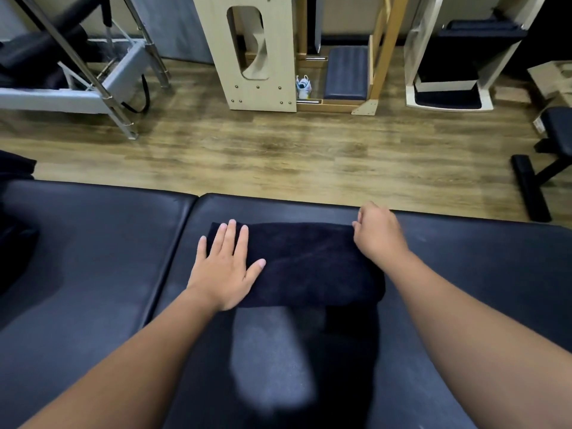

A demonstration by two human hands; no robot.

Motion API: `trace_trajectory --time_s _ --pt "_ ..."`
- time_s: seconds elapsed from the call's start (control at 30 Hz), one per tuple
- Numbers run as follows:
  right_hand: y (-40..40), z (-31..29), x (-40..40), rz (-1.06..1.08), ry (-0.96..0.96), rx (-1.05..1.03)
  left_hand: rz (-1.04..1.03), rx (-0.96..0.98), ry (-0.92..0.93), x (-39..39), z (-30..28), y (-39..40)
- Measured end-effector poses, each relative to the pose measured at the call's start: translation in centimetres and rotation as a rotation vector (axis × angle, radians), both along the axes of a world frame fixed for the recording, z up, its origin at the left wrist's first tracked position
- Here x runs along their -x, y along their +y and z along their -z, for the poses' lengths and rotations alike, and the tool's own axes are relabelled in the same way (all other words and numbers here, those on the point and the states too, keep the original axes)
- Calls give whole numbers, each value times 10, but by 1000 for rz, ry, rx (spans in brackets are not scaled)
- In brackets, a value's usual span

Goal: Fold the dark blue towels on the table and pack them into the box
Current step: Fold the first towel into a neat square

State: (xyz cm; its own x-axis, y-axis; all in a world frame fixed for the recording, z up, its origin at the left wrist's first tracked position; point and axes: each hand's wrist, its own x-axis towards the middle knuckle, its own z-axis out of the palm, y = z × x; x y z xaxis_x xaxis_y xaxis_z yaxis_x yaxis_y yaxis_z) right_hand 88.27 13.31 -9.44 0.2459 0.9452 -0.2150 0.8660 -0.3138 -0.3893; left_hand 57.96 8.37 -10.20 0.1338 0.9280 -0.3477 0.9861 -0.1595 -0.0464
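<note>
Across the near half of the view runs the dark padded surface (93,258), a seam dividing it into two cushions; on the right cushion, near its far edge, lies one dark blue towel (309,264), already folded down to a thick oblong band with its long side running left to right; judging by its layered near edge, it has had at least one fold and probably needs one more, end over end, before it is compact enough to pack.

At the far left edge of the surface sits a heap of dark cloth (15,168), which may be more towels awaiting their turn, though it is too dark and cropped to tell; so the folding looks to be partly done at best, and the packing not yet begun as far as can be seen.

No box shows anywhere on the surface; a pale cardboard shape (554,75) sits on the floor at the far right, but whether it is the box, or what it holds, cannot be told.

Smallest come the hands; the left hand (226,267) lies flat on the towel's left end, fingers straight and spread, pressing it down; the right hand (379,233) is curled at the towel's far right corner, apparently pinching the cloth there, though the fingertips are hidden.
</note>
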Motion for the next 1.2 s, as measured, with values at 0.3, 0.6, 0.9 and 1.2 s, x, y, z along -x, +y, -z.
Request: trace_trajectory --time_s 0.3,0.6,0.9,1.2 --pt "-78 -37 61 -309 -358 118 -48 -2 21 -17 -12 -17" --pt "-99 -12 58 -276 -152 199 -235 191 -212 4 -15 -2" --pt "-105 -26 50 151 168 231 -423 214 -650 27 -22 0" --pt "-146 -40 13 199 282 297 -556 269 -873 18 -20 -12"
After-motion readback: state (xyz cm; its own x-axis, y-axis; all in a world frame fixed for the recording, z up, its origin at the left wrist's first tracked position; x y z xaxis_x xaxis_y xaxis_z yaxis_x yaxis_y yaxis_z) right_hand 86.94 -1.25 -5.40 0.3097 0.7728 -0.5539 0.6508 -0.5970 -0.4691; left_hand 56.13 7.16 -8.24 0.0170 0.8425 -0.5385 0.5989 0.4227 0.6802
